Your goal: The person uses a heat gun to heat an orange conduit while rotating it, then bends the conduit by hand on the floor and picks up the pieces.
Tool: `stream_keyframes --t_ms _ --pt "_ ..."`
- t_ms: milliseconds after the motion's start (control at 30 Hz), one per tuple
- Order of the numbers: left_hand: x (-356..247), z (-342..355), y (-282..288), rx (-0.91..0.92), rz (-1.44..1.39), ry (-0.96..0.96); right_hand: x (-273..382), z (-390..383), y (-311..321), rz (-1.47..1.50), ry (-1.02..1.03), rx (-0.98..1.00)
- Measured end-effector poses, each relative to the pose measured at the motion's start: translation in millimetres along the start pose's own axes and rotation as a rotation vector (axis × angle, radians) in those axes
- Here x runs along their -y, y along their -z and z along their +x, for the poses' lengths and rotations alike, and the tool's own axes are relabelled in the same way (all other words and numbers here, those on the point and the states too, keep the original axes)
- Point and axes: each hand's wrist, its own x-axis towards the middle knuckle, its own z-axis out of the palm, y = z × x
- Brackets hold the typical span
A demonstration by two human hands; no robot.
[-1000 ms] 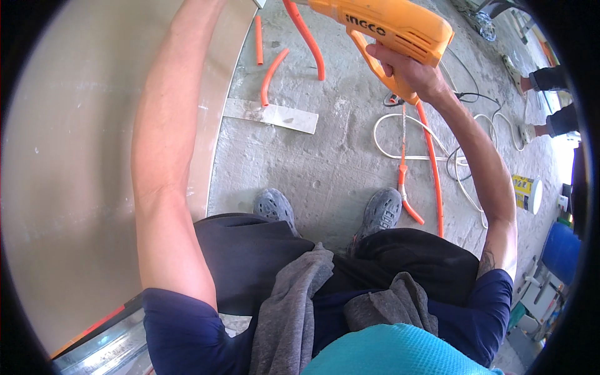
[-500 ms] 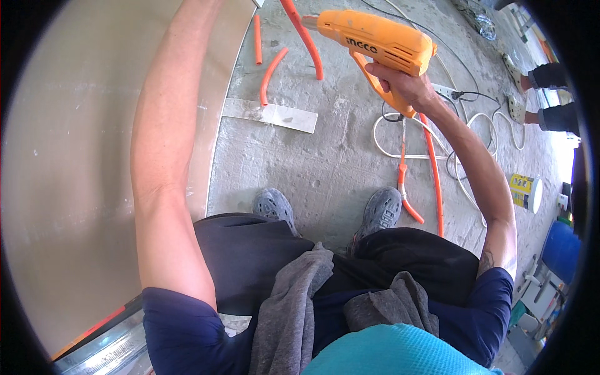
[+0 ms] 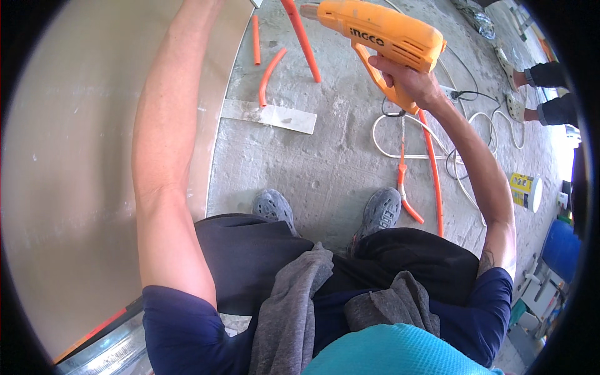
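Note:
My right hand (image 3: 409, 81) is wrapped round the grip of an orange heat gun (image 3: 381, 31), whose metal nozzle points left. Just left of the nozzle, an orange pipe (image 3: 302, 44) slants down from the top edge; its upper end is out of view. My left forearm (image 3: 172, 94) reaches up past the top edge, so that hand and whatever it may hold cannot be seen. A short straight orange pipe piece (image 3: 256, 40) and a curved orange pipe piece (image 3: 270, 76) lie on the concrete floor, the curved one touching a pale flat strip (image 3: 281, 119).
A large beige panel (image 3: 75, 162) stands along my left. On the right are a white cable (image 3: 378, 140), a longer orange pipe (image 3: 434, 169), a thin tool with an orange end (image 3: 402, 178) and a white-and-yellow bucket (image 3: 526, 192). Another person's feet (image 3: 515, 106) are farther right.
The heat gun and my right hand have shifted slightly right, and the gun has tipped a little. The hanging orange pipe's lower end has moved slightly. The other person's feet shifted a little.

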Motion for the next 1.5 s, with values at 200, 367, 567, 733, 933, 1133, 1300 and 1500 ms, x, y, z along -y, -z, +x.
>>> stream_keyframes --t_ms 200,367,567,733,933,1133,1300,1500 --pt "0 1 3 -0.009 -0.016 0.022 18 10 8 -0.024 0.031 -0.053" --pt "3 10 7 0.050 -0.083 0.033 24 19 13 0.057 0.174 -0.110" --pt "3 2 5 0.044 -0.117 0.003 20 9 4 0.029 0.097 -0.056" --pt "3 0 6 0.007 -0.076 -0.016 3 4 0 0.034 0.038 -0.004" --pt "1 -2 8 -0.020 -0.039 -0.049 -1 -1 -3 -0.012 0.008 0.036" --pt "2 2 8 -0.023 -0.087 -0.077 -8 -5 -2 0.021 -0.002 0.047" --pt "6 8 14 -0.025 -0.153 -0.085 -20 -8 -3 0.027 -0.035 0.038" --pt "10 5 14 -0.023 -0.171 -0.055 -38 -10 -2 0.037 -0.128 0.068"
